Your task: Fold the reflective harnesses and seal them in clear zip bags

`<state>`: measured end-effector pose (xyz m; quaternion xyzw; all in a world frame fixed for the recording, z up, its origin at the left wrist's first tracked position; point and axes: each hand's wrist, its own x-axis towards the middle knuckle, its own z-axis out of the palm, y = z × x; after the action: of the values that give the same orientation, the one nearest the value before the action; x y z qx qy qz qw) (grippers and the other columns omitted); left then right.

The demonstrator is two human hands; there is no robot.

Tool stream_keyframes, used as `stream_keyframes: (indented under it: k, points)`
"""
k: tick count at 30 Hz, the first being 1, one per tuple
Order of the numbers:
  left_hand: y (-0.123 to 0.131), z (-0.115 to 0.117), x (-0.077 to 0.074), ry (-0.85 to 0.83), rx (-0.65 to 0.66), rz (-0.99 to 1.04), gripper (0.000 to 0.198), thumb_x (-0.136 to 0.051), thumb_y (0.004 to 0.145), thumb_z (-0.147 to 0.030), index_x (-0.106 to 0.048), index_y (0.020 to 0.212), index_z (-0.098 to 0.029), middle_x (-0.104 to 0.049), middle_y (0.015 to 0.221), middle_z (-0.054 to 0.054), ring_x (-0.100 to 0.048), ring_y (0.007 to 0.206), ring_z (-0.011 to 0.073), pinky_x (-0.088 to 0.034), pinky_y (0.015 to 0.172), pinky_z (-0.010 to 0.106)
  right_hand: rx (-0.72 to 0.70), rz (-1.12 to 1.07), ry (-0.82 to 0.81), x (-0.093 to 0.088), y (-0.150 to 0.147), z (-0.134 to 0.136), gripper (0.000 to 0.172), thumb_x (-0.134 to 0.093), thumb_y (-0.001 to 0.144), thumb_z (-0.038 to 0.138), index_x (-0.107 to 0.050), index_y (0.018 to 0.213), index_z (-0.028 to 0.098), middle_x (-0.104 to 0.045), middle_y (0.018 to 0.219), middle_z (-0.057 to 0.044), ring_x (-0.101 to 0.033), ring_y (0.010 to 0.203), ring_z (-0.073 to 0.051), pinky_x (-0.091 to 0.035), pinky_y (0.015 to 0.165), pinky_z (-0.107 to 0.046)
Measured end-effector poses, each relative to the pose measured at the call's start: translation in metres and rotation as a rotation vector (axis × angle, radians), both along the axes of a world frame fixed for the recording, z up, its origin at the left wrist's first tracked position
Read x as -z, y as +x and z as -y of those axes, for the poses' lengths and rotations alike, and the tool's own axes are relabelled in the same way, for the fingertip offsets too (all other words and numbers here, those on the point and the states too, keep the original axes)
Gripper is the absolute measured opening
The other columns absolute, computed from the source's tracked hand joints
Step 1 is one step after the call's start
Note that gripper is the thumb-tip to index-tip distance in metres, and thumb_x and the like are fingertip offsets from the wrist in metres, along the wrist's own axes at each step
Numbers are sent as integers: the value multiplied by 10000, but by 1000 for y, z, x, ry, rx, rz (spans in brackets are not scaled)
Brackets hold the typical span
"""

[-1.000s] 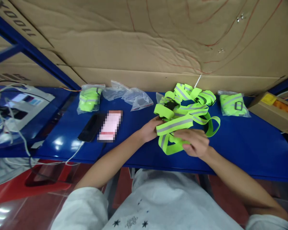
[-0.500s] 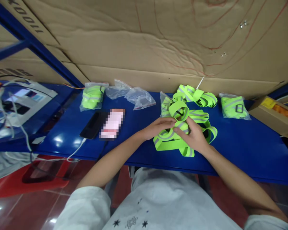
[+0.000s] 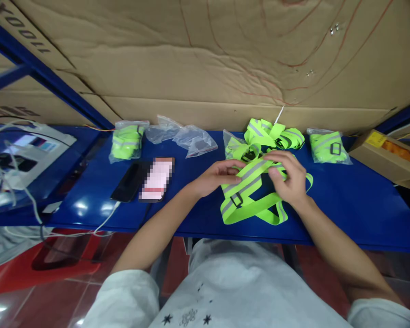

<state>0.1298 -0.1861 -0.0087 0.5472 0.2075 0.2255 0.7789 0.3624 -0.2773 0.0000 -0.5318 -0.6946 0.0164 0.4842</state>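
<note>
A neon-yellow reflective strap [image 3: 248, 175] with grey stripes is stretched between my two hands over the blue table. My left hand [image 3: 218, 176] pinches its left part between thumb and fingers. The right end is gripped by my right hand [image 3: 289, 175], fingers bent over the top. Below, a black buckle [image 3: 237, 199] sits on the strap, and loose loops hang down to the table's near side. Just behind my hands lies another bundle of reflective straps [image 3: 273, 134], beside a partly covered plastic bag [image 3: 233, 145] with neon material in it.
Bagged straps lie at the left [image 3: 127, 141] and right [image 3: 330, 146]. Clear plastic bags [image 3: 194, 139] lie along the cardboard wall [image 3: 191, 73]. Two phones, one black [image 3: 125, 182] and one lit [image 3: 156, 180], rest left of my arm. A cardboard box [image 3: 386, 152] stands far right.
My hands have spread apart, the right one moving rightward and up. The bunched strap is now pulled out flat between them, and its black buckle has come into sight. The view has shifted slightly.
</note>
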Motion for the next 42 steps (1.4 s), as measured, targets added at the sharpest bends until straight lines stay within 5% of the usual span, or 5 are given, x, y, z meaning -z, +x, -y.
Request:
stream_keyframes:
  k: [5, 11, 18, 29, 42]
  points:
    - [-12, -7, -10, -49, -128, 47, 262, -732, 624, -358, -544, 725, -207, -612, 737, 28, -621, 683, 195, -504, 667, 364, 164, -215, -143, 6, 7, -8, 373, -486, 1067, 509, -690, 955, 218, -688, 724, -26, -621, 598, -168, -500, 588, -315]
    - [-17, -14, -7, -20, -343, 46, 293, -587, 618, -361, -330, 569, -230, -540, 726, 82, -576, 685, 221, -539, 669, 454, -116, 396, -462, 20, -3, -9, 565, -539, 1036, 525, -549, 1471, 165, -676, 1393, -164, -654, 1269, -377, -519, 1032, -541]
    - [-17, -13, -8, -33, -98, 61, 288, -580, 664, -413, -375, 558, -240, -420, 531, 29, -450, 482, 168, -431, 564, 393, -99, 490, -580, 15, -7, -1, 779, -641, 955, 639, -419, 1582, 234, -699, 1351, -143, -746, 1014, -320, -558, 772, -394]
    - [6, 9, 10, 1484, -56, -620, 271, -549, 964, -327, -732, 1127, -211, -733, 1040, 72, -692, 957, 212, -455, 840, 340, 230, 70, -149, 9, 2, -6, 259, -538, 1053, 436, -646, 1151, 222, -703, 832, -28, -654, 695, -193, -478, 664, -311]
    - [7, 9, 20, 1434, -171, -679, 203, -510, 925, -114, -625, 1062, -210, -683, 1029, 24, -645, 798, 176, -445, 704, 314, -314, 471, -543, 10, 23, -5, 356, -758, 913, 472, -684, 1163, 230, -728, 1018, -52, -705, 948, -245, -530, 838, -380]
